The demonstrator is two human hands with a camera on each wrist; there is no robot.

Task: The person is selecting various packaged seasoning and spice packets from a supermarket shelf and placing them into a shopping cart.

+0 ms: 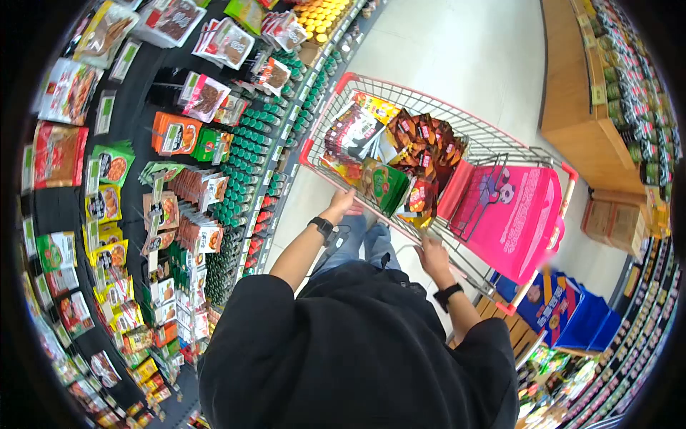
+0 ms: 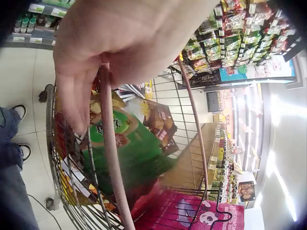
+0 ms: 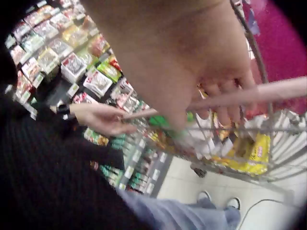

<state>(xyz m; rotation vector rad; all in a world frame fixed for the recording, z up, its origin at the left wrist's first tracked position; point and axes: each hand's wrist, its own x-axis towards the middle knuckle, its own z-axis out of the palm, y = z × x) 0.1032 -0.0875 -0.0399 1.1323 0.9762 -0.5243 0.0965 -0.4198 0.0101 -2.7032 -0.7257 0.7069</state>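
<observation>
A shopping cart with a pink rim stands across the front of the person. The left hand holds its near side rim toward one end; in the left wrist view the rail runs between thumb and fingers. Further along the same rim, the right hand grips with fingers curled over the rail in the right wrist view. Inside the basket lie a green food packet, several dark brown packets and white-and-black packets. A pink panda-printed panel covers the handle end.
Shelves of hanging food packets and rows of green-capped bottles line the left. A wooden display with jars stands at the right, near cardboard boxes. Blue boxes sit behind the cart's handle.
</observation>
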